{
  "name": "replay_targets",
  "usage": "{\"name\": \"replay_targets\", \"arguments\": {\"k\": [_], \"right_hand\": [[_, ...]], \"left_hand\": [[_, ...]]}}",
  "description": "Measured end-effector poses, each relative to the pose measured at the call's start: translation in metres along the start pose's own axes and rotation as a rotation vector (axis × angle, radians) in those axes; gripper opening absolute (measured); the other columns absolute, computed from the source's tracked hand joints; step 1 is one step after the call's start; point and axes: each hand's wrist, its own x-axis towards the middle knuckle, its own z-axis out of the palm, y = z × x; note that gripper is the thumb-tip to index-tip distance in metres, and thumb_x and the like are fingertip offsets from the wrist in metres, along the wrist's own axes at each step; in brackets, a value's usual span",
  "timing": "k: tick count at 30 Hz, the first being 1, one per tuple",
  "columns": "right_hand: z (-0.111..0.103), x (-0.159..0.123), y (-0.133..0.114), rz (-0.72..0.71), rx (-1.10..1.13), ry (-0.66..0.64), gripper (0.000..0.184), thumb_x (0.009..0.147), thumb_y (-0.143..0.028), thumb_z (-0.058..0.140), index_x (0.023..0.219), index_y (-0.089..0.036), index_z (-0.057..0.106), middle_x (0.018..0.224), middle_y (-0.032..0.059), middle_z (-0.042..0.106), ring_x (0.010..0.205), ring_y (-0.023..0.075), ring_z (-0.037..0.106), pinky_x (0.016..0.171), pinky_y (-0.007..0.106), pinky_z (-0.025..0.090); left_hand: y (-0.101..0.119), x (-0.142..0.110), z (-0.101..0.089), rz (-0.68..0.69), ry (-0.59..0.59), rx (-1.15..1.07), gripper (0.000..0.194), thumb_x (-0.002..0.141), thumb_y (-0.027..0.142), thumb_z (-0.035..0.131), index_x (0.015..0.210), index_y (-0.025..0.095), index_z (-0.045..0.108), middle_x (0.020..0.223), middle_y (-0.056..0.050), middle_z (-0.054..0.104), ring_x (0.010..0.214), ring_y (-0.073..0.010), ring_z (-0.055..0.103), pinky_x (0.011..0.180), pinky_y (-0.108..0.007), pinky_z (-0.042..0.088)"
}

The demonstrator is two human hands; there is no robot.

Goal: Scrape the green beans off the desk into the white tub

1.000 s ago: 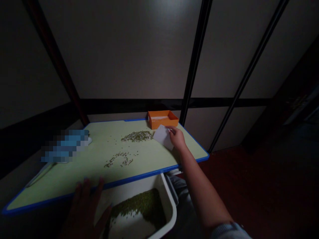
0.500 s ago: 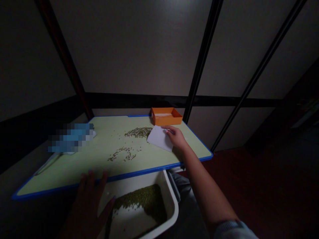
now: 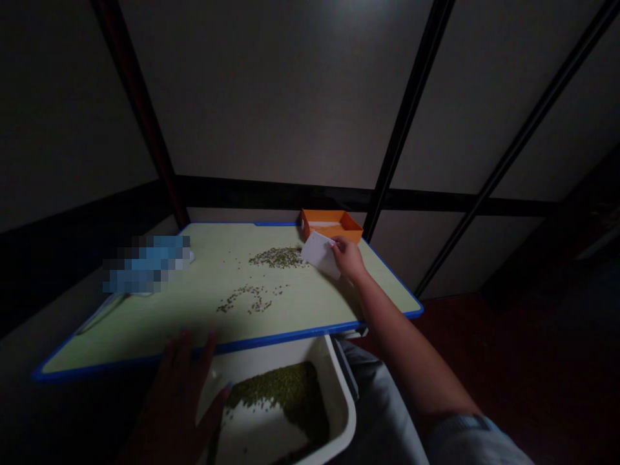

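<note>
Mostly done by the look of it: bin (image 3: pixel 339 413) under left hand (image 3: pixel 181 400) (fingers spread on its rim) holds most beans, right hand (image 3: pixel 347 258) pinches white card (image 3: pixel 320 253), two bean patches (image 3: pixel 277 258) remain just left of its fingertips.

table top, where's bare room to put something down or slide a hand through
Bare green table lies between the blurred blue item and the near blue edge. It is crowded around the far bean pile, white card, right hand and orange tray.
</note>
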Motion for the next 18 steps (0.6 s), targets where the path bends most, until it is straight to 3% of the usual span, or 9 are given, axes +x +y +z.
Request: {"name": "replay_targets", "arguments": {"k": [8,18], "right_hand": [[0.014,-0.003,-0.009,0.027,0.012,-0.057,0.019,0.083,-0.023,0.055,0.090,-0.015,0.071,0.088,0.0065,0.074,0.083,0.0196,0.065,0.075,0.028,0.047],[0.039,-0.013,-0.025,0.038,0.146,-0.176,0.020,0.078,-0.028,0.058,0.085,-0.014,0.071,0.077,0.0038,0.070,0.072,0.0178,0.059,0.069,0.028,0.045]], "left_hand": [[0.001,0.000,0.008,0.059,0.123,0.048,0.067,0.085,0.055,0.029,0.146,0.028,0.023,0.161,-0.012,0.010,0.150,-0.0357,0.009,0.112,-0.062,0.037],[0.005,-0.001,0.000,0.006,0.053,0.010,0.069,0.083,0.059,0.029,0.143,0.024,0.032,0.161,-0.010,0.012,0.148,-0.0371,0.015,0.114,-0.060,0.035]]}}
